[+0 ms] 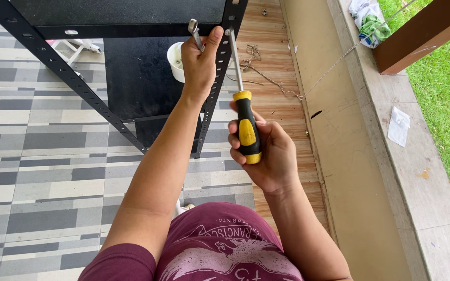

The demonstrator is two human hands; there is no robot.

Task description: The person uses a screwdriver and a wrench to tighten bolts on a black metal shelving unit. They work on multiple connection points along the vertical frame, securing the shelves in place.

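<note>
My left hand (200,62) grips a small silver wrench (194,31) against the upright post (220,78) of a black metal shelf rack (79,88), at the corner under its top shelf. My right hand (266,156) is closed on the black and yellow handle of a screwdriver (246,125). The screwdriver's steel shaft points up and its tip meets the same corner of the post, just right of my left thumb. Whatever fastener sits at that corner is hidden by my thumb and the tools.
A white bucket (175,60) stands behind the post, on the rack's lower shelf or the floor behind it. Loose twine (251,62) lies on the wooden floor strip. A low concrete ledge (391,171) runs along the right, with a paper scrap (398,126), a cloth bundle (369,21) and grass beyond. Grey patterned tiles (37,171) cover the left floor.
</note>
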